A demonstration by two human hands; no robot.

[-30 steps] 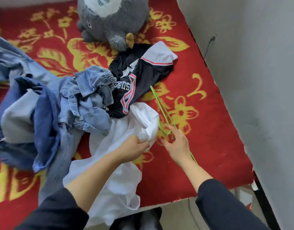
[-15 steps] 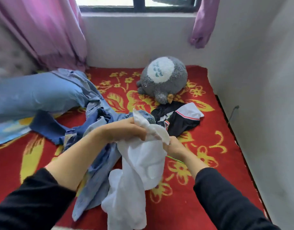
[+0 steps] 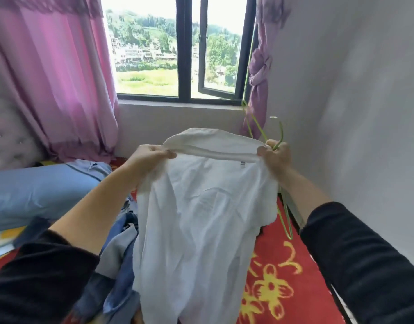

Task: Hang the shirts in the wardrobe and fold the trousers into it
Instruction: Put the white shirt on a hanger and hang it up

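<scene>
A white shirt (image 3: 201,230) hangs in front of me, stretched by its collar between both hands above the bed. My left hand (image 3: 150,157) pinches the left end of the collar. My right hand (image 3: 275,155) grips the right end together with a thin green wire hanger (image 3: 260,129), whose hook and one arm stick up above the hand while its lower end shows below the shirt's right edge. Blue denim trousers and shirts (image 3: 121,265) lie heaped on the bed to the lower left, partly hidden behind the shirt.
The bed has a red cover with yellow flowers (image 3: 271,288). A light blue pillow (image 3: 37,190) lies at left. Pink curtains (image 3: 61,78) flank a window (image 3: 185,54) ahead. A grey wall (image 3: 353,113) runs close along the right.
Both hands have raised the white shirt from the bed and spread its collar wide. The right hand picked up the green hanger. My view tilted up from the bed to the window.
</scene>
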